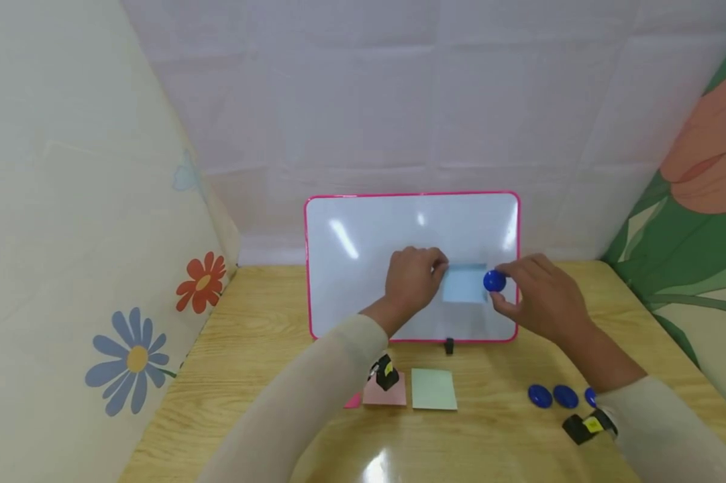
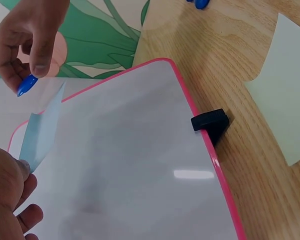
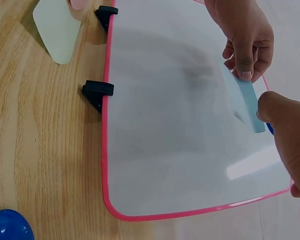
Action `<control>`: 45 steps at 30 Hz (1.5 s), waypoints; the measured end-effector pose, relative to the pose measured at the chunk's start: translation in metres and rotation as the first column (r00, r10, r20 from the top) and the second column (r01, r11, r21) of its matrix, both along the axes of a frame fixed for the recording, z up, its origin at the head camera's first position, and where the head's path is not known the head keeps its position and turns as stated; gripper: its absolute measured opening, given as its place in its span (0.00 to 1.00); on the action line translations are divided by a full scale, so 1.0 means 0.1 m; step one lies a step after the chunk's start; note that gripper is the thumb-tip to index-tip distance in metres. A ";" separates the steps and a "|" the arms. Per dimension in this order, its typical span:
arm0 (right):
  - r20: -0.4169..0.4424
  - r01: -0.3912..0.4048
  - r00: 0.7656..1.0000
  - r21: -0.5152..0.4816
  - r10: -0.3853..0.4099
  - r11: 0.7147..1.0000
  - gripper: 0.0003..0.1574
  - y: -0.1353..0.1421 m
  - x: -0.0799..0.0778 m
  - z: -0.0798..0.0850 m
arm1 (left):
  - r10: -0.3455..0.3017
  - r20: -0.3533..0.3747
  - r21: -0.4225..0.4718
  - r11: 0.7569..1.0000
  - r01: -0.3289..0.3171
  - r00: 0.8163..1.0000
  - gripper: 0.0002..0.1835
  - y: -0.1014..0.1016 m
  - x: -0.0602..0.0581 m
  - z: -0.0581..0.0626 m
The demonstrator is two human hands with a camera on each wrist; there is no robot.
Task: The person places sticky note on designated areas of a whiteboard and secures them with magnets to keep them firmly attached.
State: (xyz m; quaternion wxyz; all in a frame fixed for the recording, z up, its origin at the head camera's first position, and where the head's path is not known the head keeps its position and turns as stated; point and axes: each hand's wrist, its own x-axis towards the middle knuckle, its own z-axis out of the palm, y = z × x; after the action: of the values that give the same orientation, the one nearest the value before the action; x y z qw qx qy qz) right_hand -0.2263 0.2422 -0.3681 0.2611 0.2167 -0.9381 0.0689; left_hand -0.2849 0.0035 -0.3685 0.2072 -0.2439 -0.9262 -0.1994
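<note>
My left hand (image 1: 412, 278) pinches the left edge of a light blue sticky note (image 1: 464, 284), held in front of a whiteboard (image 1: 369, 288) with a pink frame. In the left wrist view the note (image 2: 46, 130) stands out at an angle from the board. Between thumb and fingers my right hand (image 1: 544, 295) grips a round blue magnet (image 1: 494, 280) at the note's right edge. Seen from the right wrist, most of that magnet (image 3: 269, 128) is hidden behind the thumb.
Several blue magnets (image 1: 540, 396) lie on the wooden table (image 1: 266, 322) at right. A pale green note (image 1: 433, 389), a pink note (image 1: 393, 394) and a brighter pink one (image 1: 353, 401) lie before the board. Black feet (image 1: 449, 345) support the board's lower edge.
</note>
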 end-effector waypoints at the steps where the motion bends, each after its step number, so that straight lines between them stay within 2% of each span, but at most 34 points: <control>1: -0.002 0.000 1.000 -0.001 0.000 1.000 0.32 0.00 0.00 0.00 | 0.000 0.000 0.004 1.000 0.000 1.000 0.09 0.00 -0.01 0.00; 8: -0.011 0.018 1.000 0.000 -0.018 1.000 0.31 0.01 -0.03 0.02 | -0.004 0.017 0.031 1.000 0.004 1.000 0.09 0.01 -0.05 0.01; 16: 0.015 0.032 0.999 -0.007 -0.032 0.999 0.32 0.01 -0.05 0.03 | 0.022 0.079 0.032 0.999 -0.025 0.997 0.10 0.02 -0.07 0.03; 30: 0.016 0.040 0.999 -0.011 -0.040 0.999 0.31 0.00 -0.10 0.07 | 0.038 0.126 0.064 0.997 -0.046 0.991 0.10 0.06 -0.11 0.08; 39: 0.057 0.075 0.996 -0.033 -0.073 0.997 0.32 0.01 -0.14 0.08 | 0.053 0.128 0.046 0.997 -0.059 0.990 0.10 0.08 -0.15 0.13; 45: 0.034 0.068 0.997 -0.035 -0.067 0.997 0.32 0.01 -0.16 0.09 | 0.059 0.114 0.050 0.997 -0.065 0.992 0.10 0.09 -0.18 0.13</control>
State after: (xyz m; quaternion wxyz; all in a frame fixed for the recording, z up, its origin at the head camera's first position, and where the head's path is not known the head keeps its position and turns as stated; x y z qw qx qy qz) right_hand -0.2423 0.2432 -0.3595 0.2516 0.1789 -0.9477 0.0808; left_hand -0.3034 0.0121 -0.3559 0.1673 -0.1976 -0.9379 -0.2309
